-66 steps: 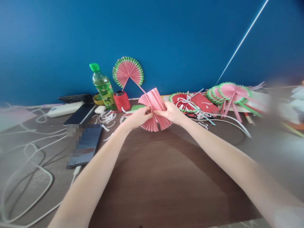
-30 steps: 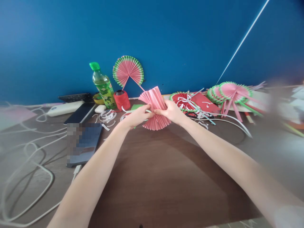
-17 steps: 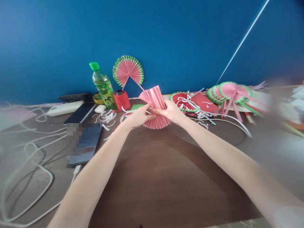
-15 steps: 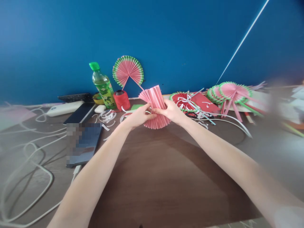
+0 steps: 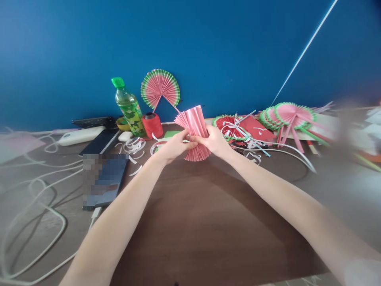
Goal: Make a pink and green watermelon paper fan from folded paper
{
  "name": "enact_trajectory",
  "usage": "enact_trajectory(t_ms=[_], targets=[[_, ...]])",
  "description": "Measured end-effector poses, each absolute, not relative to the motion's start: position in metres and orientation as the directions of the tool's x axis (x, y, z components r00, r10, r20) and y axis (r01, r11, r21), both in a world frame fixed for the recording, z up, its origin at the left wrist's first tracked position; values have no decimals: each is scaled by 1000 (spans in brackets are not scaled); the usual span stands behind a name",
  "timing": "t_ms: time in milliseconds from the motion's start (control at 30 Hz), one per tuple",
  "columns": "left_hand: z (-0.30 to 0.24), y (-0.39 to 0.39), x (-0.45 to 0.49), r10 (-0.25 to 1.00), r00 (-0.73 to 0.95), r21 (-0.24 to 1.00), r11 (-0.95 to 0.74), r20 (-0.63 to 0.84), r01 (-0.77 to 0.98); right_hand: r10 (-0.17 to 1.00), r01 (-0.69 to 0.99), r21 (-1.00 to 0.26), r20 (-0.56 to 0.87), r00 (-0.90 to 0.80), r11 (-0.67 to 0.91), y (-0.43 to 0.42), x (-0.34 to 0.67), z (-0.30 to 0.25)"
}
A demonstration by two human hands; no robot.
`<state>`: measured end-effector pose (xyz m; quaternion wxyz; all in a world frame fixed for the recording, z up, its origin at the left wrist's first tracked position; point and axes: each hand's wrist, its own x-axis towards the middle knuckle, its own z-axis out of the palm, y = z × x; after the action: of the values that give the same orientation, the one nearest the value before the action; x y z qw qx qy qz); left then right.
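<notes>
The left hand (image 5: 172, 147) and the right hand (image 5: 213, 140) both gripped a pink pleated paper (image 5: 195, 133), pinching its gathered middle from either side. The paper was held just above the brown table (image 5: 208, 222), its folds flaring upward toward 12 o'clock and downward toward 6 o'clock.

From the held paper, a blue wall (image 5: 208, 51) filled the background at 12 o'clock. White cables (image 5: 35, 206) looped over the table at 8 o'clock. A stack of finished watermelon fans (image 5: 290, 115) lay at 3 o'clock, with a red pleated fan (image 5: 226, 124) under white paper strips (image 5: 268, 149) between that stack and the right hand. A dark tablet (image 5: 102, 180), its screen blurred, lay at 8 o'clock. One watermelon fan (image 5: 160, 88) leaned upright against the wall at 11 o'clock. A green-capped bottle (image 5: 127, 107) stood at 10 o'clock, tilted in this view, and a spool of red thread (image 5: 152, 125) stood just beside it. A white power bank (image 5: 79, 136) lay further out at 9 o'clock.
</notes>
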<state>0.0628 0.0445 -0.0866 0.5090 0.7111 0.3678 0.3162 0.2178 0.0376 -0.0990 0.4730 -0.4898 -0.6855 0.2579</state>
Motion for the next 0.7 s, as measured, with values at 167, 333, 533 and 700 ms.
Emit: enact_trajectory(t_ms=[167,333,533,700], targets=[[-88,44,65,854,518,994,-92,51,54,912,396,-828,405,-70,398,40,217,-101],[-90,53,61,900,430,995,-95,68,43,920,299,-870,368,-134,391,43,225,-101],[-98,65,58,963,246,993,-116,111,7,950,183,-960,157,-270,210,46,233,-99],[-103,67,59,960,244,986,-155,137,57,962,225,-963,86,-261,147,46,231,-100]])
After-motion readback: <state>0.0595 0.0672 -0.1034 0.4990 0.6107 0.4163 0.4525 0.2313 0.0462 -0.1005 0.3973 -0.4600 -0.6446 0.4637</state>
